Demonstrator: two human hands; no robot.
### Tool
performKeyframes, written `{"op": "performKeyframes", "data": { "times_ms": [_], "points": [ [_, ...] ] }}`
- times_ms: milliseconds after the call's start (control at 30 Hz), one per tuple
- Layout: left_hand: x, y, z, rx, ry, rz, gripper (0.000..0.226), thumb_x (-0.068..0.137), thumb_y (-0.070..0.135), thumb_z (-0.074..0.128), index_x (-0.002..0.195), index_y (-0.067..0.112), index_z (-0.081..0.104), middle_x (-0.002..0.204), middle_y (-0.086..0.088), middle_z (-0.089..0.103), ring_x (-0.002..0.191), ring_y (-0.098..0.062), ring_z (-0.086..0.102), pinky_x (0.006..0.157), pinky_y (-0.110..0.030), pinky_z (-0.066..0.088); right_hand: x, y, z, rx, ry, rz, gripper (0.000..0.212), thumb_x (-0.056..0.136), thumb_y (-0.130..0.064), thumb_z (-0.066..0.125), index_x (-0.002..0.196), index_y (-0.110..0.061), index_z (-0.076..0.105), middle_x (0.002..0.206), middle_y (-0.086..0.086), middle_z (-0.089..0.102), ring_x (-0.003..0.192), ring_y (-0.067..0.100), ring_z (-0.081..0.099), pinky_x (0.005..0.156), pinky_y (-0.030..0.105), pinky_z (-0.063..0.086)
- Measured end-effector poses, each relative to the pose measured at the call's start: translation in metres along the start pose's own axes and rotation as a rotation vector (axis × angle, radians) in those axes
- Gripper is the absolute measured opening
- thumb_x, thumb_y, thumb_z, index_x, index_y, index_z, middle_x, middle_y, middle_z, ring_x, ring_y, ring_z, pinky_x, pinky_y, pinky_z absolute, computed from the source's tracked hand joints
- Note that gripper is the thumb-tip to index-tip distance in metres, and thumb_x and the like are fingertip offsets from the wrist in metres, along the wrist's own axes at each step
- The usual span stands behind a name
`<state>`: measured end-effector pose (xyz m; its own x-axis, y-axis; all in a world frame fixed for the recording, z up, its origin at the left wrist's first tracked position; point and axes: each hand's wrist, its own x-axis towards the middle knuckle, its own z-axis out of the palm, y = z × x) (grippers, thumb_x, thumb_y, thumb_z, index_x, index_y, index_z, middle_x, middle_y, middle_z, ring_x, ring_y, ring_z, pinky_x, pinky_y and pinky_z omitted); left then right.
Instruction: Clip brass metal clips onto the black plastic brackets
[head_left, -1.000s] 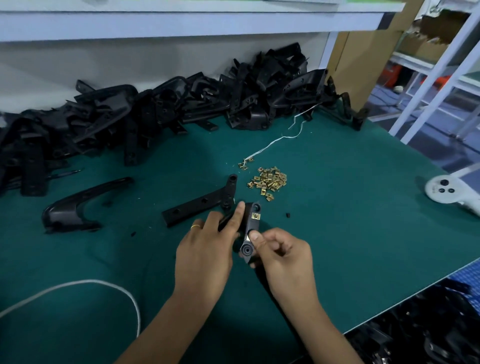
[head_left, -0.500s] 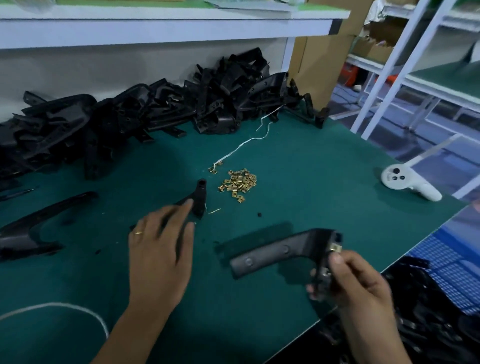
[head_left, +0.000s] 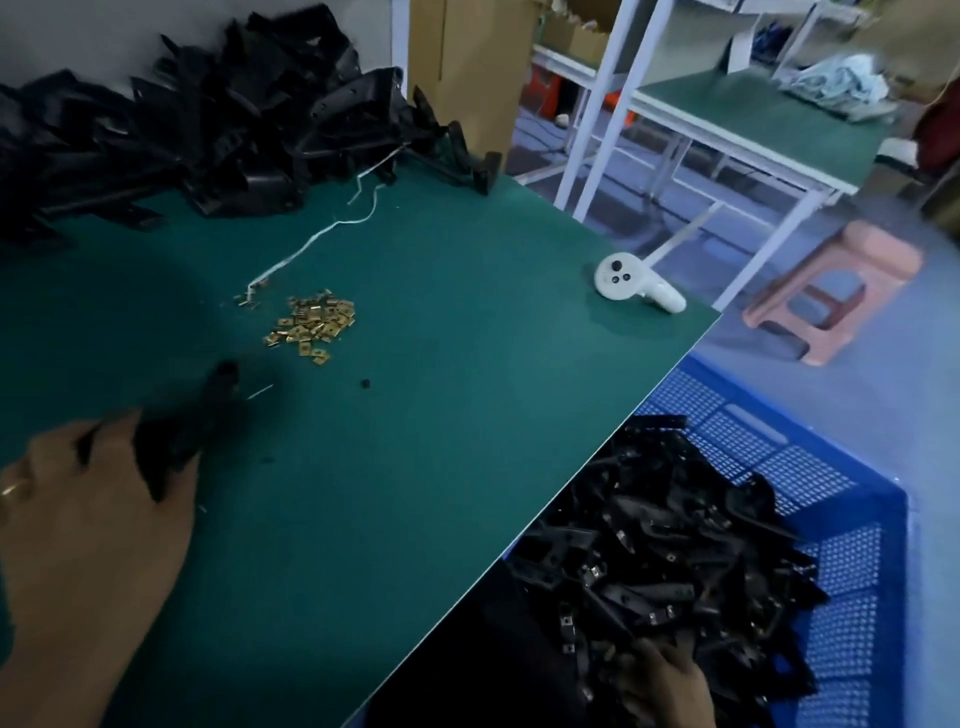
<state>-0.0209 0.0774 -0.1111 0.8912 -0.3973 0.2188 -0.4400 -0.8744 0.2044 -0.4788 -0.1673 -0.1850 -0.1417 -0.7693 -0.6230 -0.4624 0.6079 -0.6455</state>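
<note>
A loose heap of brass clips (head_left: 311, 327) lies on the green table (head_left: 457, 426). My left hand (head_left: 88, 525) is at the lower left, its fingers closed round the near end of a black bracket (head_left: 192, 426) that lies on the table. My right hand (head_left: 662, 686) is down in the blue crate (head_left: 841, 525) past the table's right edge, among several clipped brackets (head_left: 649, 551). Whether it still grips one is hidden. A big pile of unclipped black brackets (head_left: 208, 119) fills the back of the table.
A white controller (head_left: 631, 283) rests near the table's right edge. A white string (head_left: 311, 239) runs from the back pile toward the clips. Beyond the edge stand a pink stool (head_left: 841, 291) and a white-framed bench (head_left: 753, 119).
My right hand carried the clipped bracket off the table's right edge and down into the blue crate. My left hand has closed on the second bracket. My view swung right.
</note>
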Motion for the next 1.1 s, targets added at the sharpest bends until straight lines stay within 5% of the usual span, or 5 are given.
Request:
{"op": "performKeyframes", "data": {
  "times_ms": [200, 333, 467, 867, 1100],
  "points": [
    [-0.029, 0.054, -0.065, 0.048, 0.103, 0.044, 0.053, 0.088, 0.062, 0.054, 0.129, 0.030, 0.064, 0.117, -0.010, 0.049, 0.101, -0.039, 0.047, 0.084, -0.058, 0.042, -0.050, -0.098, 0.046, 0.153, 0.376, -0.672, 0.009, 0.099, -0.019, 0.066, 0.091, -0.018, 0.070, 0.080, 0.003, 0.074, 0.077, 0.025, 0.069, 0.079, 0.036, 0.054],
    [-0.026, 0.054, -0.067, 0.000, 0.022, 0.007, 0.043, 0.093, 0.051, 0.063, 0.130, 0.028, 0.066, 0.121, -0.006, 0.053, 0.112, -0.033, 0.048, 0.093, -0.055, 0.039, -0.106, -0.183, 0.093, 0.064, 0.071, -1.095, 0.010, 0.100, -0.035, 0.060, 0.099, -0.029, 0.068, 0.085, -0.017, 0.071, 0.072, -0.002, 0.065, 0.065, 0.004, 0.045],
    [-0.025, 0.050, -0.065, -0.007, 0.036, 0.038, 0.039, 0.091, 0.059, 0.059, 0.120, 0.035, 0.066, 0.110, 0.000, 0.052, 0.104, -0.027, 0.049, 0.087, -0.048, 0.040, -0.141, -0.237, 0.180, -0.258, -0.285, -1.335, 0.008, 0.099, -0.025, 0.067, 0.097, -0.029, 0.074, 0.093, -0.015, 0.071, 0.086, 0.002, 0.064, 0.079, 0.011, 0.046],
    [-0.023, 0.050, -0.063, -0.088, 0.125, 0.080, 0.036, 0.099, 0.033, 0.054, 0.134, 0.028, 0.061, 0.106, -0.001, 0.059, 0.098, -0.027, 0.056, 0.082, -0.045, 0.047, -0.149, -0.251, 0.271, -0.324, -0.298, -1.308, 0.010, 0.090, -0.024, 0.080, 0.091, -0.018, 0.072, 0.095, -0.005, 0.061, 0.092, 0.015, 0.060, 0.085, 0.034, 0.052],
    [-0.024, 0.049, -0.063, -0.129, 0.099, 0.078, 0.046, 0.096, 0.029, 0.055, 0.142, 0.031, 0.057, 0.108, 0.001, 0.059, 0.100, -0.026, 0.055, 0.085, -0.045, 0.046, -0.148, -0.231, 0.237, -0.041, -0.484, -1.196, 0.020, 0.091, -0.026, 0.080, 0.096, -0.031, 0.061, 0.089, -0.017, 0.072, 0.088, 0.003, 0.069, 0.077, 0.012, 0.049]
  ]
}}
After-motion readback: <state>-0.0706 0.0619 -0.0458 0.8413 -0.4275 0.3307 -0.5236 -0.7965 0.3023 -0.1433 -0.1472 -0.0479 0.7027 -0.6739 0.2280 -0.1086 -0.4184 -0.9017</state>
